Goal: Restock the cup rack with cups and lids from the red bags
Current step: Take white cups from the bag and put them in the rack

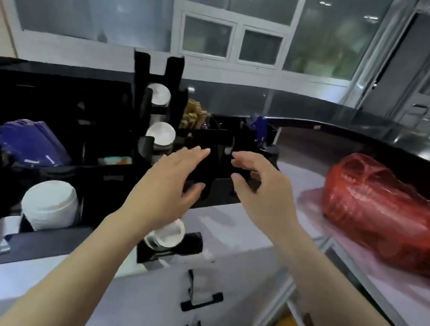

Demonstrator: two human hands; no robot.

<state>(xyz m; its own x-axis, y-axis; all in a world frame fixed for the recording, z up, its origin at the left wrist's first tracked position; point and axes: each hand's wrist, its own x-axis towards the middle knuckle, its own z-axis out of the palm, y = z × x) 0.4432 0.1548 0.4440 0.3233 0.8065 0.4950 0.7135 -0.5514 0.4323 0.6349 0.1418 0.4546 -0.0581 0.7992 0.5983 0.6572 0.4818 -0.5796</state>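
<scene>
The black cup rack (109, 173) holds white lid stacks (49, 204); the red bag (386, 217) lies right on the pale tabletop (239, 232) — left hand (173, 181) and right hand (258, 184) spread, empty, below windows (233, 9).

Both bare forearms extend forward and up from the lower edge of the view, converging toward centre. Left hand (173, 181): palm turned rightward, fingers straight and held together, thumb spread below them; holds nothing. Right hand (259, 181): back toward the camera, fingers loosely curved pointing left, thumb beneath; holds nothing. The hands face each other, near but apart.
</scene>
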